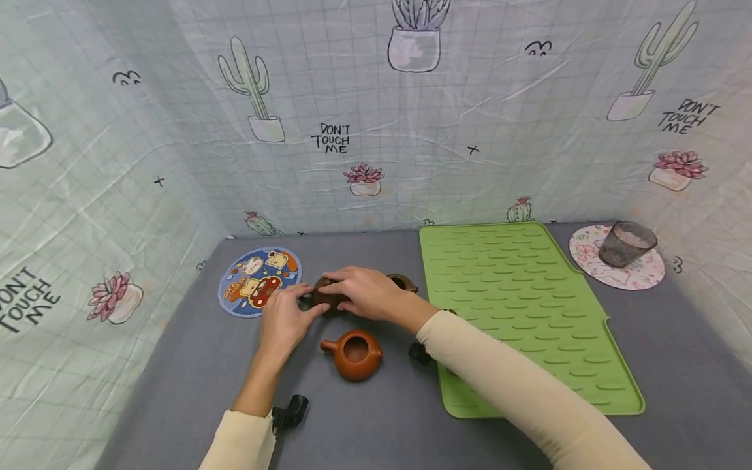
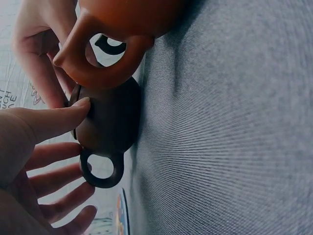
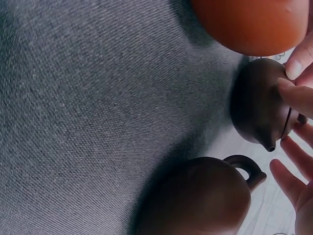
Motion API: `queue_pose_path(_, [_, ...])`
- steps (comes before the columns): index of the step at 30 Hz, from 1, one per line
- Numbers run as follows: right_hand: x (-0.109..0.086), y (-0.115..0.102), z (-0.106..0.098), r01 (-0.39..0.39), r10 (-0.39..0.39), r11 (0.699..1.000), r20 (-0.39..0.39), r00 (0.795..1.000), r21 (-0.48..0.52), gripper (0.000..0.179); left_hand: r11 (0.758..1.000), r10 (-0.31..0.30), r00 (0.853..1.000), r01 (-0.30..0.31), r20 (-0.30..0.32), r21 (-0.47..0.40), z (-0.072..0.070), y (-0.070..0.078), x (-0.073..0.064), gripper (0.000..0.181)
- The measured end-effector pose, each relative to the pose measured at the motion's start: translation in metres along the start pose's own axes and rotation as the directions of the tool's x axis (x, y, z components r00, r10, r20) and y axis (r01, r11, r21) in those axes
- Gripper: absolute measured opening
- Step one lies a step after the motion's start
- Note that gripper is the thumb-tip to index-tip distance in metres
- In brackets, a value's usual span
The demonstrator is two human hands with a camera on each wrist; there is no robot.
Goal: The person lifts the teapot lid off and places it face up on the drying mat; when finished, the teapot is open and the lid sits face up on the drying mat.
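Both hands are at a small dark brown teapot (image 1: pixel 326 297), which stands on the table with its lid on. My left hand (image 1: pixel 286 320) holds it from the handle side; the thumb lies on the body and the fingers spread behind the ring handle (image 2: pixel 102 171). From the spout side, my right hand (image 1: pixel 367 294) grips its top around the lid, partly hiding it. An orange teapot (image 1: pixel 356 356), open at the top, stands nearer me. Another brown teapot (image 3: pixel 195 196), also lidless, is partly hidden behind the right hand in the head view.
At the left back lies a round blue cartoon mat (image 1: pixel 258 281). A green ridged mat (image 1: pixel 499 274) covers the right side, partly under the right sleeve. Farther right, a dark clear cup (image 1: pixel 627 245) sits on a pink-white round mat (image 1: pixel 587 254). A printed curtain (image 1: pixel 470 98) encloses the table.
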State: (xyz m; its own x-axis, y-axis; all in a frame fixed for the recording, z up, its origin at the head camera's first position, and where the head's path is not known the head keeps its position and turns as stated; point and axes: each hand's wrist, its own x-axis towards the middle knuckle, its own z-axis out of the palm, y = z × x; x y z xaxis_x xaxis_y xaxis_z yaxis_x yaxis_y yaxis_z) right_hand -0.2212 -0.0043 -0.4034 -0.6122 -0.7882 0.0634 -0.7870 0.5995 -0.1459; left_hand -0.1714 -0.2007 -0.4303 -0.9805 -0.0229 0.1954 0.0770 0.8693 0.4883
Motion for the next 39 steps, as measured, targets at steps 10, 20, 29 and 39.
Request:
queue_pose_path(10, [0.005,0.003,0.002,-0.023,0.025,0.998,-0.024,0.999,0.051,0.047,1.000,-0.022,1.000,0.022,-0.001,-0.001,-0.001,0.003,0.002,0.052])
queue_pose_path(20, [0.009,0.002,-0.005,-0.013,0.012,0.998,0.025,1.000,0.060,0.048,1.000,-0.013,1.000,0.013,-0.003,0.006,-0.005,0.004,0.002,0.051])
queue_pose_path(29, [0.011,0.004,-0.004,0.006,-0.007,0.998,0.004,1.000,0.058,0.049,1.000,-0.017,1.000,0.017,0.000,0.015,-0.006,0.004,0.003,0.050])
queue_pose_path(39, [0.004,0.008,0.002,0.025,-0.021,0.994,-0.040,0.999,0.107,0.054,0.998,-0.058,0.998,0.058,0.015,0.000,-0.004,0.005,0.000,0.053])
